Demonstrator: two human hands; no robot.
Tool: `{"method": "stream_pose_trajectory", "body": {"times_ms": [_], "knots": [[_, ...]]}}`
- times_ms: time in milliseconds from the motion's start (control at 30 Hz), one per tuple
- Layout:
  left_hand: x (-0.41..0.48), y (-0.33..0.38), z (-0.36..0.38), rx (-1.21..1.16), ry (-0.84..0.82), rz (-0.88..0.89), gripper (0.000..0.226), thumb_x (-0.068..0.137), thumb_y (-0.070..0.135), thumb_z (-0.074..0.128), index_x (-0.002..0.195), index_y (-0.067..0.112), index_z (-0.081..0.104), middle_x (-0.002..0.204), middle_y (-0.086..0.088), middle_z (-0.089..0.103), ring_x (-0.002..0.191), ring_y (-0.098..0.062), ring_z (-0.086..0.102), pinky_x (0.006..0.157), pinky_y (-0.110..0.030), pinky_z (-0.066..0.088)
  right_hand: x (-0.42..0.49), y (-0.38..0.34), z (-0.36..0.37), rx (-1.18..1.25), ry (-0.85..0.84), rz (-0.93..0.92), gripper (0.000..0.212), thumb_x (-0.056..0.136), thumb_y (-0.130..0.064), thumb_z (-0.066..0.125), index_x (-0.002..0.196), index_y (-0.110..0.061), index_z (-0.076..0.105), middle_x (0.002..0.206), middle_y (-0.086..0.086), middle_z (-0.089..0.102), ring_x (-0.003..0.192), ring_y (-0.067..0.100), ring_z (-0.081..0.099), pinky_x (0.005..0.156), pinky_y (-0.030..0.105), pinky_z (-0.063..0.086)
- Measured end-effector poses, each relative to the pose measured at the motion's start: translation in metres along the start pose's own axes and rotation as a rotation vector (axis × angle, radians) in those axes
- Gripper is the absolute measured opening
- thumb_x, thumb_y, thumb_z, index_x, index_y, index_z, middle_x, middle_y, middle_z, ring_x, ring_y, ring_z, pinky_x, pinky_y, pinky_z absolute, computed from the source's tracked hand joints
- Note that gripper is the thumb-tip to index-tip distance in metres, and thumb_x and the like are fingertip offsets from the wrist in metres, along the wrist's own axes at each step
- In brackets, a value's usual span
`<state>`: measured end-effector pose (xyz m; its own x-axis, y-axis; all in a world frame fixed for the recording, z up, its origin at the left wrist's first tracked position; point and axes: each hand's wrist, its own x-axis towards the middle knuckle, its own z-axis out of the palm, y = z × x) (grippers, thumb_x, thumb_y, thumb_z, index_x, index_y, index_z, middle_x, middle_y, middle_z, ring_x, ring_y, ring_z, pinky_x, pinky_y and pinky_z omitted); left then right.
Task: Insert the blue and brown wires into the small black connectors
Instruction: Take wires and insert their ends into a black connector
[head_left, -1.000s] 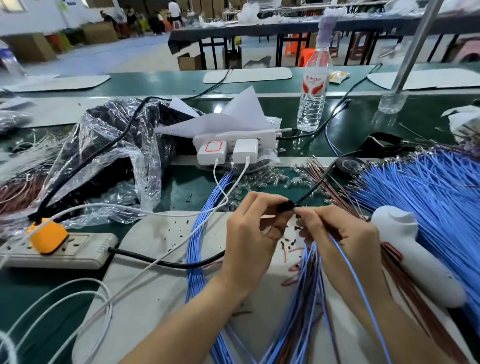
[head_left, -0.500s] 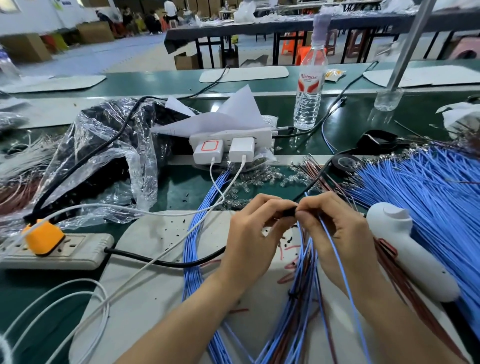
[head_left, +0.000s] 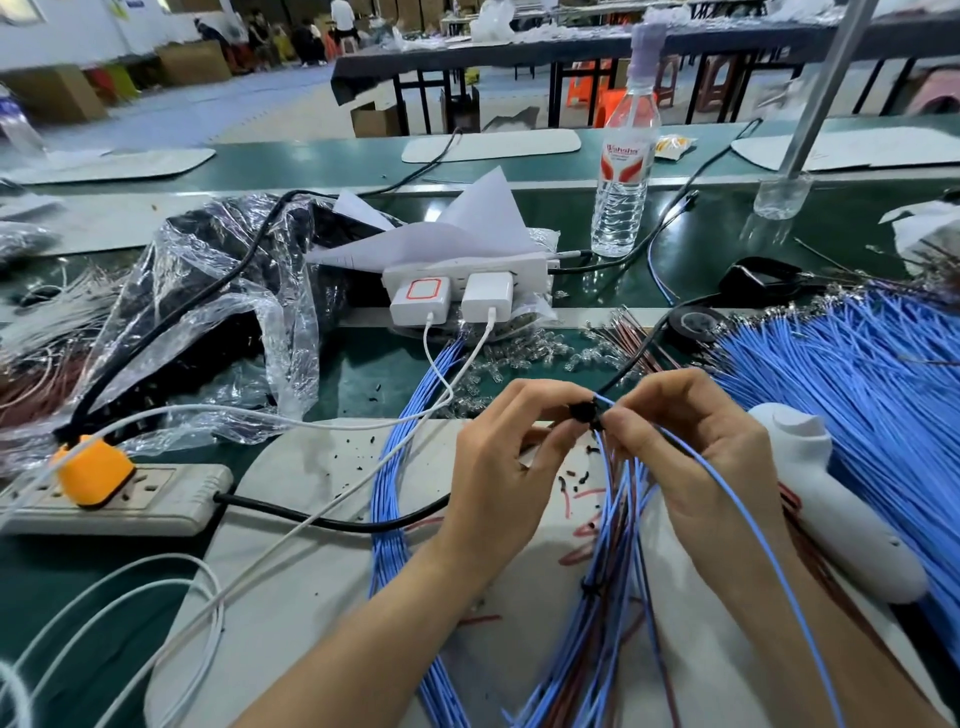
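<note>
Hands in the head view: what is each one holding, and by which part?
Left hand pinches the small black connector at its body. Right hand pinches a blue wire near its tip, right at the connector.

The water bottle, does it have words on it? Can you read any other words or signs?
"Wahaha": red brand word, a little blurred, on the water bottle label.
Smaller print under it: too small to read.
White charger: only a red square outline, no words.
Yellow packet behind the bottle: too blurred to read.
</note>
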<state>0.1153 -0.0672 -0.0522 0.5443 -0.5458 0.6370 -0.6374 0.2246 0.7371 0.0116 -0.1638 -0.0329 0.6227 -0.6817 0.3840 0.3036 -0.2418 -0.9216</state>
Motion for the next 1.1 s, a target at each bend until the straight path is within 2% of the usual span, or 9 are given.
{"method": "stream_pose_trajectory", "body": {"times_ms": [133,233,400,600,833,900,967,1000,1100], "knots": [[0.002,-0.003,-0.001,0.102,0.029,0.042,0.016,0.086,0.004,0.066,0.101,0.009,0.067,0.105,-0.001,0.06,0.091,-0.003,0.058,0.072,-0.018,0.051,0.0,-0.007,0.001,0.139,0.096,-0.01,0.051,0.086,-0.059,0.045,0.062,-0.018,0.063,0.08,0.003,0.066,0.068,0.015,0.057,0.063,0.023,0.047],[0.003,-0.004,0.0,0.165,0.043,0.047,0.016,0.085,0.005,0.066,0.1,0.01,0.067,0.102,-0.001,0.058,0.09,-0.003,0.056,0.074,-0.019,0.049,-0.003,-0.011,0.002,0.188,0.063,-0.042,0.065,0.084,-0.071,0.04,0.059,-0.014,0.059,0.077,0.006,0.06,0.07,0.02,0.054,0.062,0.023,0.043],[0.003,-0.003,0.001,0.192,0.02,0.022,0.017,0.085,0.004,0.066,0.1,0.011,0.068,0.098,0.0,0.059,0.086,-0.003,0.056,0.076,-0.011,0.043,-0.008,-0.017,0.005,0.175,-0.019,-0.06,0.067,0.086,-0.072,0.038,0.061,-0.014,0.058,0.071,0.009,0.06,0.06,0.027,0.052,0.055,0.027,0.042],[0.002,-0.003,0.0,0.215,-0.029,0.035,0.019,0.085,0.002,0.067,0.102,0.01,0.068,0.097,-0.001,0.058,0.09,-0.001,0.055,0.079,-0.009,0.041,-0.007,-0.015,0.004,0.133,-0.009,-0.027,0.067,0.086,-0.072,0.038,0.061,-0.013,0.058,0.072,0.01,0.061,0.064,0.026,0.055,0.058,0.027,0.045],[0.001,-0.004,0.001,0.254,-0.075,0.067,0.016,0.086,0.006,0.066,0.101,0.01,0.069,0.097,-0.002,0.058,0.093,-0.012,0.055,0.083,-0.018,0.042,-0.007,-0.014,0.008,0.143,-0.046,-0.016,0.062,0.085,-0.071,0.041,0.065,-0.016,0.061,0.074,0.008,0.062,0.059,0.024,0.055,0.056,0.026,0.046],[0.0,-0.004,0.001,0.288,-0.085,0.123,0.017,0.084,0.005,0.068,0.101,0.008,0.069,0.097,-0.001,0.058,0.092,-0.017,0.055,0.084,-0.021,0.043,-0.006,-0.013,0.008,0.108,-0.022,-0.055,0.056,0.091,-0.063,0.038,0.075,-0.015,0.063,0.09,0.007,0.059,0.054,0.022,0.051,0.053,0.022,0.042],[0.0,-0.004,0.002,0.29,-0.101,0.168,0.017,0.085,0.006,0.068,0.101,0.008,0.066,0.097,-0.001,0.06,0.091,-0.017,0.055,0.085,-0.02,0.042,-0.003,-0.012,0.007,0.019,-0.009,-0.057,0.042,0.094,-0.05,0.031,0.092,-0.025,0.065,0.102,0.011,0.052,0.048,0.019,0.047,0.05,0.016,0.037],[-0.001,-0.004,0.002,0.268,-0.107,0.166,0.018,0.086,0.009,0.067,0.103,0.011,0.063,0.097,0.0,0.061,0.092,-0.017,0.055,0.085,-0.019,0.042,-0.002,-0.011,0.005,-0.008,-0.019,-0.039,0.039,0.095,-0.046,0.029,0.099,-0.029,0.064,0.099,0.015,0.05,0.047,0.017,0.046,0.049,0.013,0.036],[-0.003,-0.003,0.002,0.229,-0.096,0.072,0.021,0.087,0.021,0.06,0.104,0.025,0.049,0.098,0.002,0.062,0.094,-0.013,0.057,0.087,-0.018,0.041,-0.002,-0.006,0.002,-0.023,-0.054,0.044,0.041,0.094,-0.044,0.03,0.104,-0.024,0.064,0.082,0.008,0.049,0.047,0.012,0.046,0.047,0.01,0.035]]}}
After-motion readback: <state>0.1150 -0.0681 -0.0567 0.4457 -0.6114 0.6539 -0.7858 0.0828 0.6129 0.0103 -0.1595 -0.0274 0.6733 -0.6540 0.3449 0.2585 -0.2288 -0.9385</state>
